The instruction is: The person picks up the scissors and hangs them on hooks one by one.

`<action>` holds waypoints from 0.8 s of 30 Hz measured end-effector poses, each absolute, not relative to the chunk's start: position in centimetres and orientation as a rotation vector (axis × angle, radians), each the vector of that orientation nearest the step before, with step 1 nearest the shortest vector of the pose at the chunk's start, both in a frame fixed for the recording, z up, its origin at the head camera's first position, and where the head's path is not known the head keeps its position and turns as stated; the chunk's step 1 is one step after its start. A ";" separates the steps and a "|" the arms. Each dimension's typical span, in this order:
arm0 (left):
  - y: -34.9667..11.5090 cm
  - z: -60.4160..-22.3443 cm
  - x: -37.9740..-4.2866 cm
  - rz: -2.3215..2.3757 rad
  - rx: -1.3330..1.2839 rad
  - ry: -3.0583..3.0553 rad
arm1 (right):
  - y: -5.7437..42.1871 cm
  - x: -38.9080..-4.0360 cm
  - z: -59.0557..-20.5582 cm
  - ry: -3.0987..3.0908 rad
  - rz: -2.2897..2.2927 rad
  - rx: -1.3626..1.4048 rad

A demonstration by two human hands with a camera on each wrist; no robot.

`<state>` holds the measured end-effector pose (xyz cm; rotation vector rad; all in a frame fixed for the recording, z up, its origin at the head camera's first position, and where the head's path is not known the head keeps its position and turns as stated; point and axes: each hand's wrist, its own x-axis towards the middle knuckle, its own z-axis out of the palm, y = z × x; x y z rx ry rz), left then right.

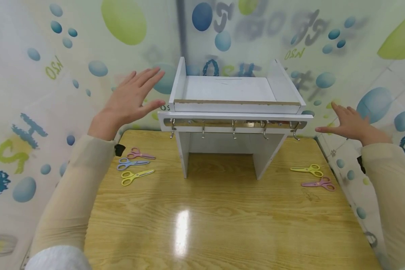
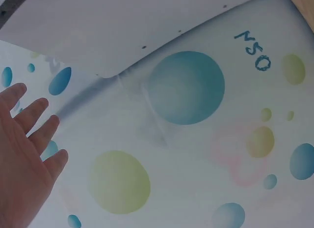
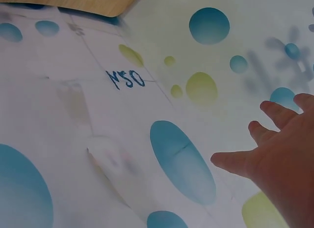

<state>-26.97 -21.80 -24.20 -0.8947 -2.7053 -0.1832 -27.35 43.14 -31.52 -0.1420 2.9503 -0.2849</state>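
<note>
My left hand (image 1: 129, 97) is held up in the air just left of a white shelf unit (image 1: 229, 90), fingers straight and thumb spread, holding nothing. On the other side my right hand (image 1: 352, 122) hovers to the right of the unit with its fingers extended, also holding nothing. A metal rail (image 1: 219, 123) with several silver hooks runs across the unit's front; nothing hangs on them. Pink scissors (image 1: 143, 155), blue scissors (image 1: 135, 163) and yellow scissors (image 1: 138, 175) lie on the table at left. At right lie another yellow pair (image 1: 307, 170) and another pink pair (image 1: 318, 183).
The shelf unit stands on two side panels toward the back of a wooden table (image 1: 222, 221). Behind and around the table hangs a pale covering (image 1: 162, 30) printed with blue and green ovals and letters.
</note>
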 end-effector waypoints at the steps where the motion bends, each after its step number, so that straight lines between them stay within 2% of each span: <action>1: -21.6 -24.2 -26.8 -0.197 -0.916 -2.682 | 43.2 -27.4 -31.6 2.944 -0.290 -0.139; 14: -19.8 -25.1 -25.2 -0.436 -1.178 -2.443 | 43.2 -27.5 -33.9 2.954 -0.291 -0.218; 24: -19.4 -26.7 -24.6 -0.462 -1.244 -2.320 | 43.4 -27.1 -35.8 2.931 -0.340 -0.229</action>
